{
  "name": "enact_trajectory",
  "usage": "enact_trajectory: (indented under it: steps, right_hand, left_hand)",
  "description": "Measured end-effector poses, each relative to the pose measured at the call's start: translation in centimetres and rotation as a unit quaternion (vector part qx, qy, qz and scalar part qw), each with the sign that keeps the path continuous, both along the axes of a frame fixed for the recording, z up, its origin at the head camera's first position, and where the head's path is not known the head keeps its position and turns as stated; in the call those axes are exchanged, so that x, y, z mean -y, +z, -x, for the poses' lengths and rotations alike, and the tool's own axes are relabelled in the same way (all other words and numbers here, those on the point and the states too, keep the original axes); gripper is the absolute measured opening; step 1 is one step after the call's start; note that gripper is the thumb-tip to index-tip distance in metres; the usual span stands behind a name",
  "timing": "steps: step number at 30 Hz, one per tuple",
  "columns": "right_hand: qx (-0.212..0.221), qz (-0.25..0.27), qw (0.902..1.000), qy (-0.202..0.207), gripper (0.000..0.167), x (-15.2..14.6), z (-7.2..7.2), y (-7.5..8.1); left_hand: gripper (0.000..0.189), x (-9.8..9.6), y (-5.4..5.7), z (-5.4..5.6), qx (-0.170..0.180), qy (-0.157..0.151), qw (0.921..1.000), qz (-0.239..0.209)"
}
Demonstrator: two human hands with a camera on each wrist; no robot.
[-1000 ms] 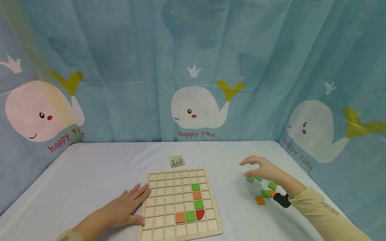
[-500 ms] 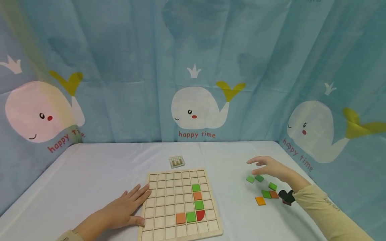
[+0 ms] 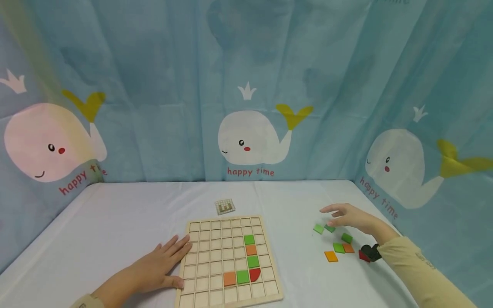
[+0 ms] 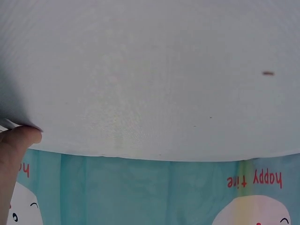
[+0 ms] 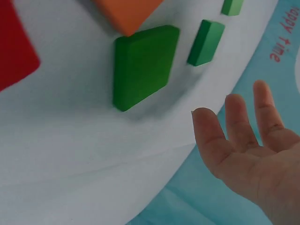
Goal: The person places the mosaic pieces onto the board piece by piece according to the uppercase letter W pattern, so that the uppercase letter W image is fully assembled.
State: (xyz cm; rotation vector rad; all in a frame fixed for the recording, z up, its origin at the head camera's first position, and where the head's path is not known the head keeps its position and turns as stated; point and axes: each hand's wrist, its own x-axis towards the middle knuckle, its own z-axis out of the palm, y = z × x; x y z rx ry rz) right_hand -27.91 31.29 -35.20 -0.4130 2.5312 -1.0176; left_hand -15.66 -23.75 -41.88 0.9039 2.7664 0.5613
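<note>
My left hand (image 3: 159,263) lies with its fingers spread on the left edge of a wooden grid board (image 3: 217,246). On the board are square tiles, such as a green tile (image 3: 242,277) and an orange tile (image 3: 230,279), and a red rounded piece (image 3: 255,274). Over at the right, my right hand (image 3: 352,217) hovers above loose green tiles, closest to a dark green tile (image 3: 330,228). Its fingers hang loosely bent and hold nothing; the right wrist view shows them apart from a green tile (image 5: 147,68). The left wrist view catches only one fingertip (image 4: 29,136).
Behind the board lies a small pattern card (image 3: 224,206). More loose pieces sit at the right: a yellow-orange tile (image 3: 331,256), an orange tile (image 3: 348,248) and a red piece (image 3: 364,256) partly behind the black wrist camera (image 3: 372,252). A blue whale-print curtain (image 3: 169,128) surrounds the white table.
My right hand has shifted right and slightly toward me, uncovering a light green tile. The left hand and the pieces on the board stay where they were.
</note>
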Motion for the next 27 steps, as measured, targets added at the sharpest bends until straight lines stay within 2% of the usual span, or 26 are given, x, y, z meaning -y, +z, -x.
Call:
enact_trajectory:
  steps: [7,15,20,27]
  right_hand:
    - [0.003,0.001,1.0,0.009,0.05,-0.8,0.3,-0.6]
    - [0.012,-0.001,0.9996,0.026,0.05,-2.1,0.6,-1.3]
    - [0.02,-0.028,0.9986,0.041,0.049,-2.4,1.3,-1.3]
    - [0.027,-0.074,0.9961,0.04,0.042,-2.5,2.6,-2.1]
  left_hand:
    - [0.092,0.0,0.3,0.0,0.005,0.0,1.0,0.004]
    - [0.091,0.1,-0.1,0.0,-0.005,-0.001,1.0,-0.006]
    - [0.09,0.2,-0.1,0.0,-0.015,-0.008,0.9998,-0.004]
    - [0.092,-0.2,0.2,-0.1,0.004,0.001,1.0,0.004]
